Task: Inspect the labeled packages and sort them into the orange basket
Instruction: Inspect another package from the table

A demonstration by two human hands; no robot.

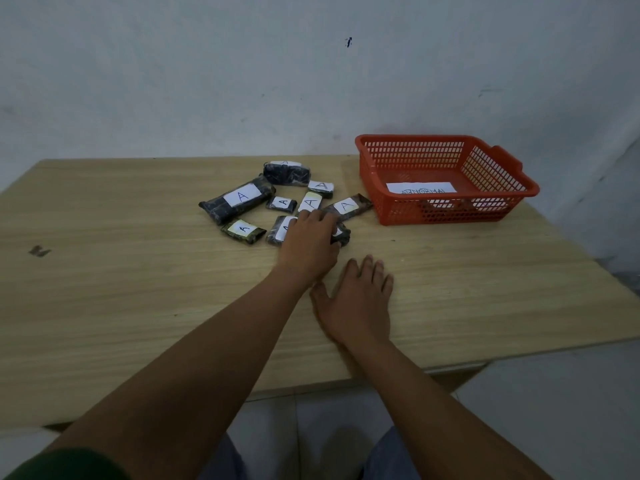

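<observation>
Pale wood-grain table [138, 289] against scuffed grey-white wall [207, 71], orange basket [450, 213] at 2 o'clock, left hand [310, 240] cupped over dark labelled packages [239, 200] at 12, grip indeterminate, right hand [360, 299] spread flat.

Dark A-labelled packages [239, 199] clustered left of orange basket [446, 209].

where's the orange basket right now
In the head view the orange basket sits on the table's far right, near the wall, just right of the packages; a paper label lies inside.
</observation>
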